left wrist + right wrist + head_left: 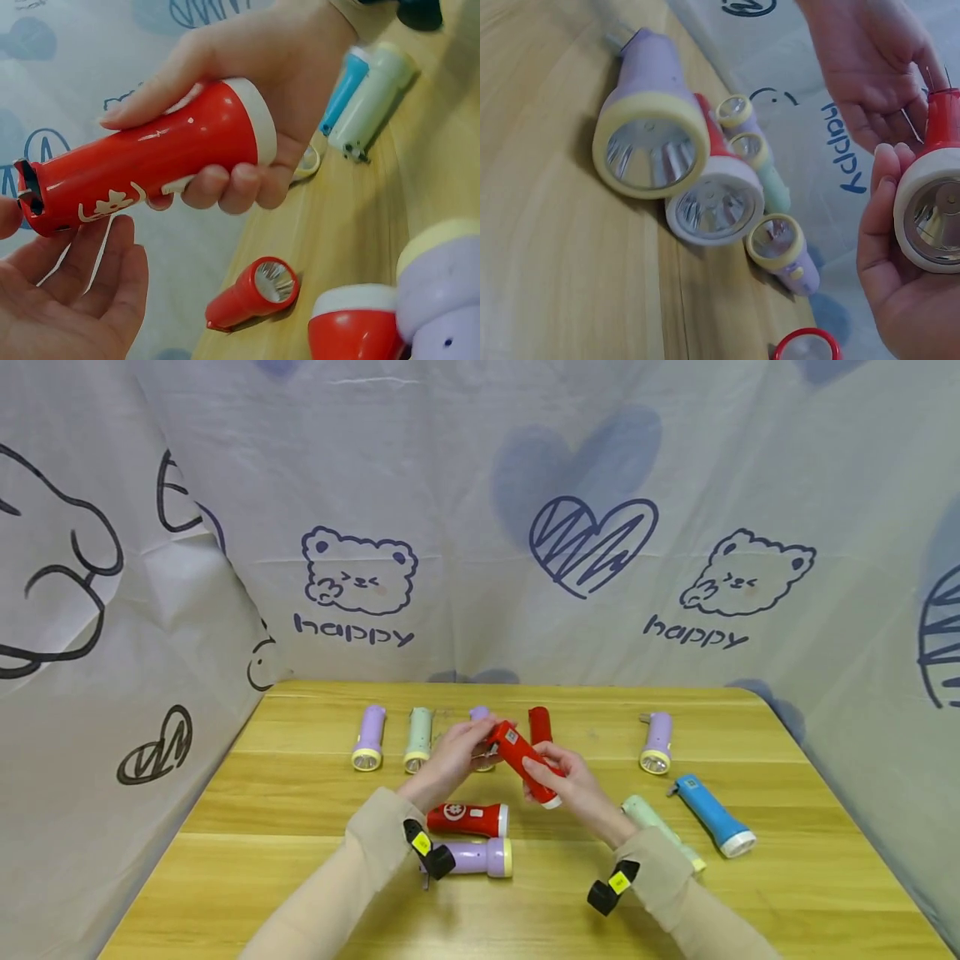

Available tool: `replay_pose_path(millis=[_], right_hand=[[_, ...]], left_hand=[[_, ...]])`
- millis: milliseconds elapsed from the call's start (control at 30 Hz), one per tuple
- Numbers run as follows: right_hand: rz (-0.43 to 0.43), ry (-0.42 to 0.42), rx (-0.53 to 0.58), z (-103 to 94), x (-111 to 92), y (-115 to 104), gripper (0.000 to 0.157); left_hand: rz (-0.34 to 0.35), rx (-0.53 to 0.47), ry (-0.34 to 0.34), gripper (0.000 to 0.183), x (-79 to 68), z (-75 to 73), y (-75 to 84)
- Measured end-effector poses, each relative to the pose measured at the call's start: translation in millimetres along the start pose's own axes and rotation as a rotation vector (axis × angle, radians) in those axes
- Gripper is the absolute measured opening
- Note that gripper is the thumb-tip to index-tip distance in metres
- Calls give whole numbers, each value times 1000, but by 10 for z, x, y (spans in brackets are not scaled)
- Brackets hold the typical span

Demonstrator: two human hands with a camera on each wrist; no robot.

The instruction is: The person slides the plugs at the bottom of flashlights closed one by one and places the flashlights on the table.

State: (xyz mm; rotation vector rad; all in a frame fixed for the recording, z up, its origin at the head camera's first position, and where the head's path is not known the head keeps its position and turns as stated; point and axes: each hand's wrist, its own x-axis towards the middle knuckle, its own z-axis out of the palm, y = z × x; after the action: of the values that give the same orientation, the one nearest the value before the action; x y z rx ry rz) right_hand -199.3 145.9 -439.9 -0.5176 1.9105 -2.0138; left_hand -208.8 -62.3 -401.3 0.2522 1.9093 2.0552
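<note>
A red flashlight point(517, 756) with a white head is held up over the table by my right hand point(573, 783), the thumb along its body and the fingers curled round it. In the left wrist view the flashlight point(150, 161) shows a white emblem and metal plug prongs point(28, 187) folded out of its tail. My left hand point(452, 758) is at that tail end. Its fingers point(124, 274) lie loosely extended below the tail, with the thumb tip right by the prongs. In the right wrist view the white-rimmed lens faces the camera.
Below the hands lie another red flashlight point(487, 820) and a purple one point(472, 857). A row at the back includes purple point(370, 739), green point(420, 739) and red point(539, 725) ones. To the right are a purple point(657, 743), a blue point(712, 817) and a green flashlight point(660, 827).
</note>
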Motion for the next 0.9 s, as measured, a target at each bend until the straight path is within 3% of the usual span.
replay_pose_path(millis=[133, 367, 900], right_hand=[[-45, 21, -120, -12, -8, 43, 34], [-98, 53, -265, -65, -22, 133, 28], [-67, 52, -318, -103, -66, 145, 29]], left_hand=[[-36, -92, -32, 48, -14, -3, -17], [-69, -181, -84, 45, -33, -20, -64], [-80, -209, -167, 44, -47, -5, -213]])
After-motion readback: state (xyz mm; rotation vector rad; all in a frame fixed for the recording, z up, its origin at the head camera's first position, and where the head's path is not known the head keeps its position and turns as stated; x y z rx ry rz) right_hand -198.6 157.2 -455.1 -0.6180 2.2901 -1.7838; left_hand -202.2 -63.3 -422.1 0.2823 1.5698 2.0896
